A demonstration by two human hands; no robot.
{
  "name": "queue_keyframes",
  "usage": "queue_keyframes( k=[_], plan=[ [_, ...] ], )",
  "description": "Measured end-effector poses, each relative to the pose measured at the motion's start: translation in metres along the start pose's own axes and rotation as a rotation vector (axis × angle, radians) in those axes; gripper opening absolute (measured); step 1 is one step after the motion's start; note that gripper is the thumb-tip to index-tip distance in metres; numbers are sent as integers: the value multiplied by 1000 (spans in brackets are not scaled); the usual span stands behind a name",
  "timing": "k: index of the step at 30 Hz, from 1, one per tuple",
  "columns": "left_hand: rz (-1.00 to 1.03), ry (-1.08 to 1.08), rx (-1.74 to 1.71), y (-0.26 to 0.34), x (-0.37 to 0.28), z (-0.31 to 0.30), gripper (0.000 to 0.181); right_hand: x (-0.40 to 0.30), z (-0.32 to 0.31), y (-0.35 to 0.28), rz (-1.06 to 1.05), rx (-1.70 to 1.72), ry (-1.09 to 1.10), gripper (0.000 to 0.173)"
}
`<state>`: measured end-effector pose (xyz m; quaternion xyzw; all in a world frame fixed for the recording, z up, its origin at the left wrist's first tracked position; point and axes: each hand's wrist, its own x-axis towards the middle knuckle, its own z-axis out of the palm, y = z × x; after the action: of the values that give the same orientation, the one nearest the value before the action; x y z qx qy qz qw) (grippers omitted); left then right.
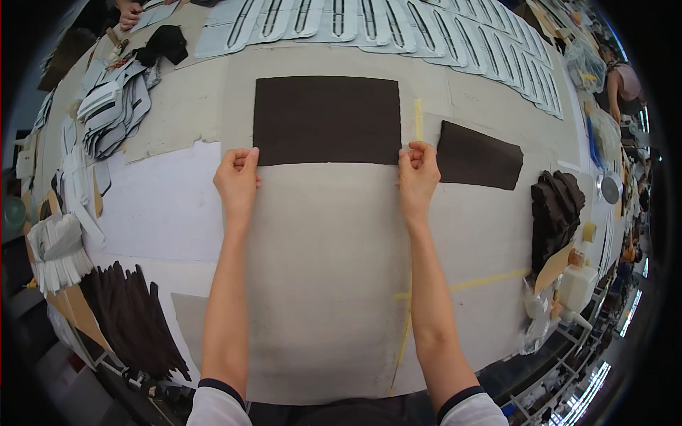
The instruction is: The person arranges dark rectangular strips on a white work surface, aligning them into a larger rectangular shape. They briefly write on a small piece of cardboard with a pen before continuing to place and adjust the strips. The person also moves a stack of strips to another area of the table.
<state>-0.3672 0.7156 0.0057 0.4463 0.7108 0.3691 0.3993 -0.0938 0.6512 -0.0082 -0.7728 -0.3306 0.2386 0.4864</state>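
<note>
A dark brown rectangular fabric piece lies flat across the upper middle of the paper-covered table. My left hand pinches its near left corner between thumb and fingers. At the near right corner, my right hand has the same pinch grip. Just right of that hand lies a second, smaller dark brown piece with slanted edges.
Rows of pale pieces with long slots cover the far side. Left are stacked pale pieces and dark strips; right, a bunched dark fabric and a white plastic bottle. Another person's hand is far left.
</note>
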Motion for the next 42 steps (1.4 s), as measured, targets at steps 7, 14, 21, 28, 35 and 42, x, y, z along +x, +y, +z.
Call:
queue_keyframes(
  k=[7, 14, 21, 28, 35, 42],
  plan=[
    [-30, 12, 11, 8, 0, 2, 22, 2, -3, 2, -9, -54, -2, 17],
    [-23, 26, 34, 9, 0, 3, 20, 6, -1, 9, -28, -48, -7, 16],
    [15, 43, 46, 7, -1, 4, 19, 7, -1, 13, -62, -50, -7, 17],
    [24, 49, 79, 3, 0, 6, 21, 10, 0, 18, -101, -49, 1, 14],
    [56, 82, 109, 5, -4, 9, 17, 10, 1, 20, -228, -104, 27, 13],
    [75, 81, 136, 3, -3, 8, 18, 11, 2, 19, -221, -108, 21, 13]
  ],
)
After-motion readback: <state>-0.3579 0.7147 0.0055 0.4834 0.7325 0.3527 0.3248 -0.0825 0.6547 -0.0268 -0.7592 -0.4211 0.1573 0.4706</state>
